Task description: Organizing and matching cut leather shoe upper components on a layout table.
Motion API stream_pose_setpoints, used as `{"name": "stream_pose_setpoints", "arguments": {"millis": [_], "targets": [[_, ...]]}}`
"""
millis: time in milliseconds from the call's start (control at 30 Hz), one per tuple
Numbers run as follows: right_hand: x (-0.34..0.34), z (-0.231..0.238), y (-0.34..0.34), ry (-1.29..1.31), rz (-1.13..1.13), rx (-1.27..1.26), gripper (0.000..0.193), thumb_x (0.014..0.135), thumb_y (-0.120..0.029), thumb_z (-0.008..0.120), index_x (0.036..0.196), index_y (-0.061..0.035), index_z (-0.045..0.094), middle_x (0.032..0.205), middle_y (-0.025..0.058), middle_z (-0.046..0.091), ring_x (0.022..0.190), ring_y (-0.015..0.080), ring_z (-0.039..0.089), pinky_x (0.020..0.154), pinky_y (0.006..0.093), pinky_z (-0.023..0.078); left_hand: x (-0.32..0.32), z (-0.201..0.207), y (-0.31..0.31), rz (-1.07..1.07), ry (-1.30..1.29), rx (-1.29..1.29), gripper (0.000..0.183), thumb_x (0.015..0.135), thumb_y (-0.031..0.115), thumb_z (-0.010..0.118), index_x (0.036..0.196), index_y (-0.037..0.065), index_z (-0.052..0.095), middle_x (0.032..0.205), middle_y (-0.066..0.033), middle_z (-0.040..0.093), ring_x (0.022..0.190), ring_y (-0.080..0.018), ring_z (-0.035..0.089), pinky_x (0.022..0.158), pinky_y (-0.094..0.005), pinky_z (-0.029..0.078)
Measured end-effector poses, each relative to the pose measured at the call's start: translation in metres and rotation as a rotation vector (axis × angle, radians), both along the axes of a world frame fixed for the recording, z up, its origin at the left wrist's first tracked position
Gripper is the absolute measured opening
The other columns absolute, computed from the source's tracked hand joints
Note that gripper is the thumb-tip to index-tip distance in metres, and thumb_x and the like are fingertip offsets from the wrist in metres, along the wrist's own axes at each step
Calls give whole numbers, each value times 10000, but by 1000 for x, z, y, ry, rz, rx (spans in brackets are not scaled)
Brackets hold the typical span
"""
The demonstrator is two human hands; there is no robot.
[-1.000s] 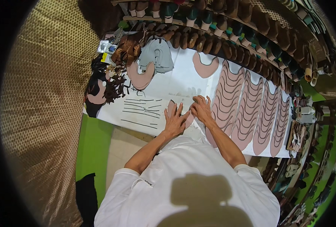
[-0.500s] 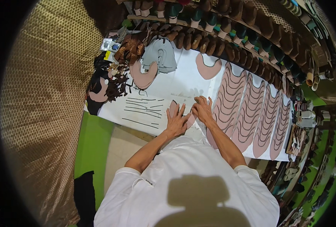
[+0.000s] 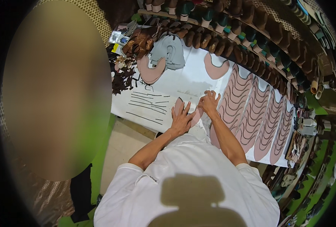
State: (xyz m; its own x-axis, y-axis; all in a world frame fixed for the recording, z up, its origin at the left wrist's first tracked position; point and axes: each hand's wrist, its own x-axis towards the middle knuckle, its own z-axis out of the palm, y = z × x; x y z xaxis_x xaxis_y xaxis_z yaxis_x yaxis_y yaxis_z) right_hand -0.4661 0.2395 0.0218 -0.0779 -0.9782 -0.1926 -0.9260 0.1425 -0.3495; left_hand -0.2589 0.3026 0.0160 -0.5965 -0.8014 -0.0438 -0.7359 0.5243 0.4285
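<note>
A pink U-shaped shoe-upper piece (image 3: 196,117) lies on the white table in front of me, partly hidden under my hands. My left hand (image 3: 182,118) rests flat on it with the fingers spread. At its right arm, my right hand (image 3: 209,103) has thumb and forefinger pinched together, the other fingers raised; what they pinch is too small to make out. Left of my hands, several thin dark strips (image 3: 147,104) lie in rows. To the right, rows of overlapping pink pieces with dark curved edges (image 3: 234,100) cover the table.
Toward the back of the table lie a single pink piece (image 3: 216,69), a pink stack (image 3: 151,72), grey cut pieces (image 3: 168,51) and brown patterned material (image 3: 138,43). Dark scraps (image 3: 122,81) sit at the left edge. Shelves of shoes (image 3: 243,36) curve behind. A blurred patch hides the left side.
The whole view has shifted, with the table's things appearing further right. A large blurred patch now covers the left side. My left hand stays on the pink piece; my right hand's outer fingers are more raised.
</note>
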Motion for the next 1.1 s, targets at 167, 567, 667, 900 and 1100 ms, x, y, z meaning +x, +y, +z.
{"name": "stream_pose_setpoints", "arguments": {"millis": [167, 567, 667, 900, 1100], "targets": [[-21, -4, 15, -177, -19, 17, 231, 695, -369, 876, 865, -215, 852, 1487, 66, 559, 1477, 360, 335, 1164, 754, 137, 30, 10, -1, 202, 86, 36, 447, 878, 264, 705, 1325, 241, 696, 1723, -152, 237, 1579, -413, 181, 1128, -808, 88], [-27, -6, 91, -314, -288, -325, 193, 875, -233, 765, 1017, -114, 818, 1354, 166, 642, 1320, 362, 526, 1131, 511, 329, 164, -8, 17, 617, 53, -3, 236, 904, 267, 707, 1117, 196, 780, 1675, -172, 347, 1566, -441, 205, 1134, -806, 71], [-19, -2, 97, -299, -234, -331, 207, 876, -238, 757, 1018, -99, 815, 1351, 168, 642, 1322, 360, 525, 1131, 506, 330, 163, -7, 18, 587, 62, -5, 235, 905, 284, 725, 1113, 203, 799, 1672, -162, 361, 1570, -427, 202, 1150, -783, 66], [-9, 0, 93, -294, -116, -311, 224, 893, -262, 747, 1024, -93, 811, 1362, 171, 642, 1319, 366, 529, 1129, 511, 339, 158, 0, 16, 494, 23, -20, 181, 902, 290, 775, 1054, 201, 817, 1668, -97, 386, 1572, -377, 215, 1159, -760, 63], [-1, 4, 84, -328, -84, -328, 215, 891, -238, 722, 1009, -79, 806, 1332, 154, 653, 1287, 356, 559, 1109, 500, 354, 157, 0, 4, 314, -51, -128, 83, 924, 246, 754, 944, 167, 769, 1671, -73, 374, 1576, -351, 207, 1153, -756, 50]]}}
